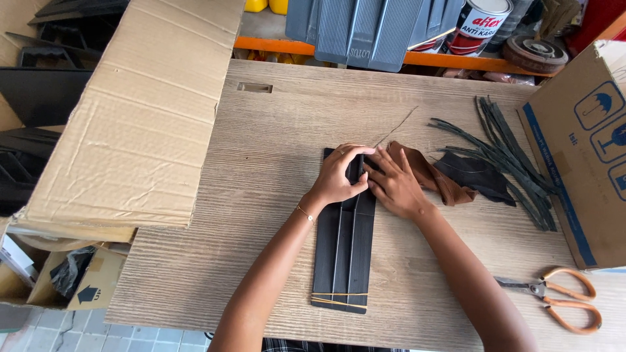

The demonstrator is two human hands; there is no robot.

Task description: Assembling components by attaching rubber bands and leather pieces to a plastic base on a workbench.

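While both hands press on its far end, the long black ribbed plastic panel (344, 241) lies flat mid-table, a thin rubber band round its near end. The left hand (339, 176) curls over the top edge; the right hand (394, 186) lies beside it, fingers spread. Brown cloth (433, 176), black strips (512, 156) and orange-handled scissors (561, 296) lie to the right on the pale wooden table (261, 195).

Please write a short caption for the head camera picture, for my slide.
Two hands, left hand and right hand, press a long black ribbed panel on a wooden table.
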